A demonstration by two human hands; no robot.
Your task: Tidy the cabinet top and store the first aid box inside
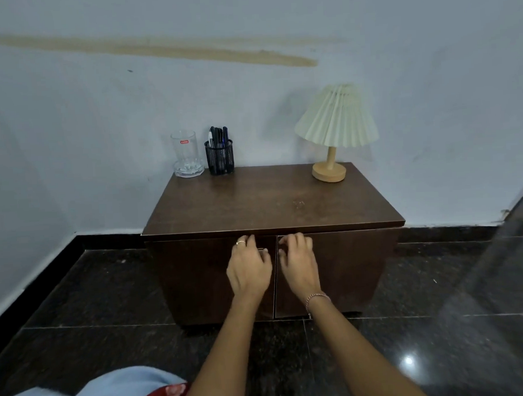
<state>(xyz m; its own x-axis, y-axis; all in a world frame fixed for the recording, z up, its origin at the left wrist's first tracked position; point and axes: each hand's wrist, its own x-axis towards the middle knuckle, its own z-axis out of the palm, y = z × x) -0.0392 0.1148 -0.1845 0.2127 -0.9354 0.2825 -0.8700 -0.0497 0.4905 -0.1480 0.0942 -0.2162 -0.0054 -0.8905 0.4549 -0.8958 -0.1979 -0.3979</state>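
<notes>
The cabinet [272, 203] stands against the wall on a dark polished floor [108, 296], and both of its doors look closed or very nearly so. The first aid box is nowhere in view: not on the top, not on the floor. It is either behind the doors or out of frame, so its storage cannot be confirmed from here.

The left door [191, 277] and right door [355, 268] meet at a narrow middle gap, and that is where the main risk lies. If either door swings shut with fingertips in the gap, they get nipped. A hard pull or push would also shake the whole cabinet.

The lamp [335, 124] sits at the back right of the top on a small round base under a wide shade. It looks top-heavy, so a jolt could tip it.

The pen holder [219, 157] and the glass [185, 150] stand close together at the back left corner, the glass just beside the edge. A shake could send it off onto the hard floor.

The left hand [248, 268] and right hand [298, 265] hover at the upper inner corners of the doors with fingers curled. I cannot tell whether they pinch a handle or merely rest there.
</notes>
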